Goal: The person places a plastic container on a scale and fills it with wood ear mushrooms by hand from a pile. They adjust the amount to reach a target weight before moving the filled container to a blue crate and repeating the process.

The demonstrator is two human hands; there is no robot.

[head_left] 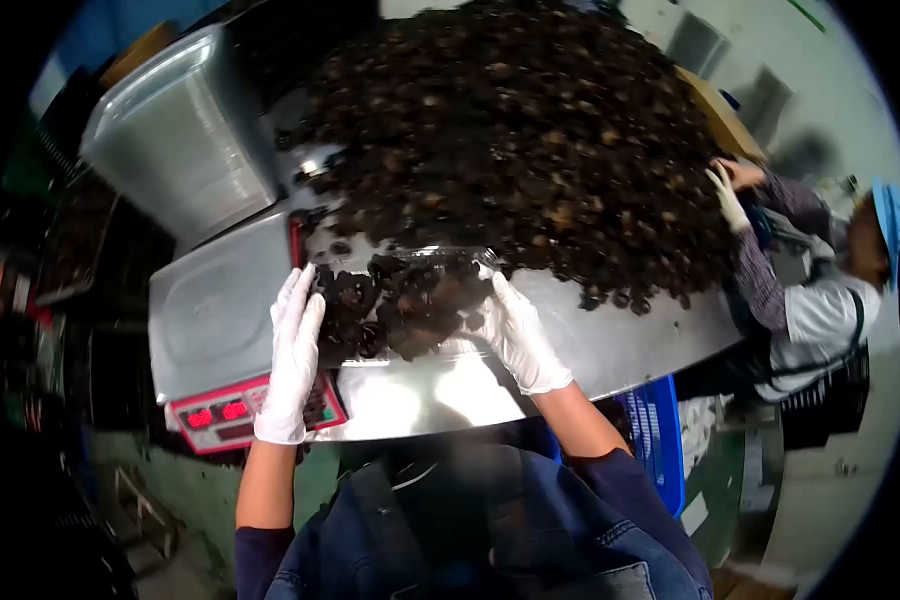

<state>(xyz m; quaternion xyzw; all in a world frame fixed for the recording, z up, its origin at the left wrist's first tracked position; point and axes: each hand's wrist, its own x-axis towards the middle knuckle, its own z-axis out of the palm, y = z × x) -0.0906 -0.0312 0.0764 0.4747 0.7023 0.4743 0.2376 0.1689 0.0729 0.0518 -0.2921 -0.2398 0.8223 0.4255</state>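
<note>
My left hand [292,360] and my right hand [518,336], both in white gloves, grip the two sides of a clear plastic container [402,300] filled with dark dried pieces. The container rests at the near edge of a steel table [610,345], just in front of a large heap of the same dark pieces [510,130]. A digital scale [215,320] with a steel platform and red display sits right beside my left hand.
A stack of clear plastic containers [185,140] stands behind the scale at the left. At the table's right side another person [810,300] in a white top, white glove and blue cap reaches into the heap. A blue crate [660,440] sits under the table.
</note>
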